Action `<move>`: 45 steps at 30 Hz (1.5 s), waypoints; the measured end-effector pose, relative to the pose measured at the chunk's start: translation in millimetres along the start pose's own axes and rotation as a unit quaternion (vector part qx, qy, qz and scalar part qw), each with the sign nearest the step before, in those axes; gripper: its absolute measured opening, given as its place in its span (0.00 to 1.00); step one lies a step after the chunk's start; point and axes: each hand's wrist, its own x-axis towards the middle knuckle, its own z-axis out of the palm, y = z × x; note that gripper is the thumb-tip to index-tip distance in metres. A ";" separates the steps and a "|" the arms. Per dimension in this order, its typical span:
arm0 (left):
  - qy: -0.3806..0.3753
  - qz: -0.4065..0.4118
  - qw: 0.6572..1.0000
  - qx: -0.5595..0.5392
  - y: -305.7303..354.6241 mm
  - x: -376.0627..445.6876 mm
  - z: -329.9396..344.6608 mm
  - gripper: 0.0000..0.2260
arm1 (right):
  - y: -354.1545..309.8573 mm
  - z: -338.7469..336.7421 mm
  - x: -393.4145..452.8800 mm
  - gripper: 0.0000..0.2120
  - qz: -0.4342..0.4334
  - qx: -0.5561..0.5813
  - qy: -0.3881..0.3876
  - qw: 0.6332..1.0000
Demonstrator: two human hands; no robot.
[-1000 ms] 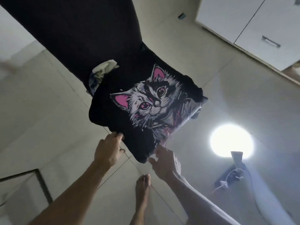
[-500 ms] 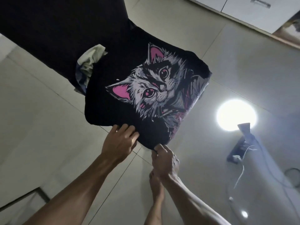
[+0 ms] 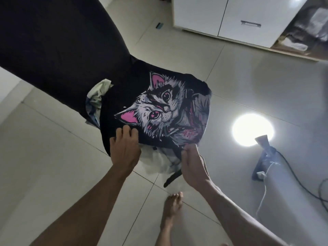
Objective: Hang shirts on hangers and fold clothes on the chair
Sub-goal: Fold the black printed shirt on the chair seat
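Observation:
A black T-shirt [image 3: 124, 96] with a grey and pink cat print lies folded on the seat of a black chair [image 3: 53, 41]. My left hand [image 3: 124, 150] grips its near left edge, fingers curled over the fabric. At the near right corner, my right hand [image 3: 192, 166] pinches the hem and lifts it. White and pale cloth [image 3: 156, 162] shows underneath the raised edge. Another pale garment [image 3: 96, 96] pokes out at the shirt's far left side.
Pale floor tiles [image 3: 53, 174] surround the chair. A white cabinet [image 3: 230, 18] stands at the back right. A bright light reflection [image 3: 252, 129] lies on the floor, with a dark power strip and cables [image 3: 266, 166] beside it. My bare foot [image 3: 172, 206] stands near the chair.
Both hands have taken hold of the shirt's near edge and raised it, baring the pale cloth underneath. The view has shifted, showing more of the cabinet.

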 end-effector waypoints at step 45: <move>-0.016 -0.071 0.994 -0.081 -84.6 186.7 9.5 0.28 | 34.5 -63.2 143.5 0.03 0.182 -0.099 -0.009 0.978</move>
